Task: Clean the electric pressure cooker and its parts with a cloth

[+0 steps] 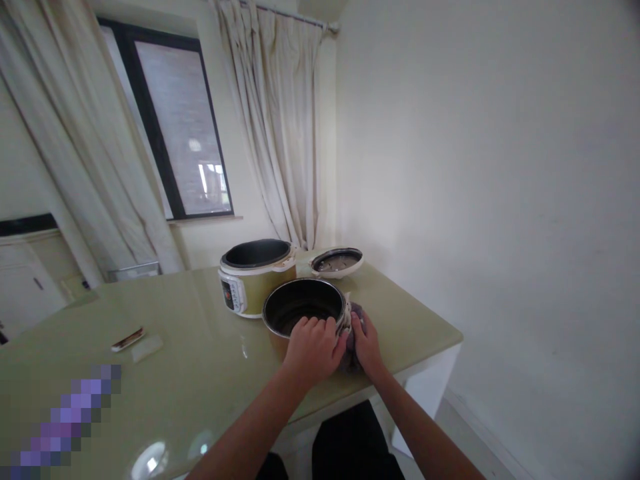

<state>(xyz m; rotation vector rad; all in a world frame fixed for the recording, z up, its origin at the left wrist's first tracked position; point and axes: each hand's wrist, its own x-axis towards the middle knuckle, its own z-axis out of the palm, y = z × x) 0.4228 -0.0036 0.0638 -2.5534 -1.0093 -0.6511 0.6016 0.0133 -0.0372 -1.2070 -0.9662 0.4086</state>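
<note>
A round dark-lined cooker inner pot point(278, 343) stands upright near the table's right-hand front edge. My left hand point(314, 347) is closed over its near rim, fingers inside and thumb toward the right. At the pot's right side, my right hand point(368, 341) is closed on a greyish cloth point(352, 353) pressed against the outer wall. Part of the cloth is hidden by my hands. Just behind the pot is the electric cooker point(255, 287), white and gold-green, uncovered, with a control panel on its front. Its round lid point(337, 263) lies underside up to the right.
The glossy green table point(190, 373) has its right corner near the white wall point(500, 200). On the left lie a small narrow brown-and-white item point(128, 339) and a pale flat piece point(147, 348). A pixelated purple patch covers the lower left. Curtains point(280, 113) hang behind.
</note>
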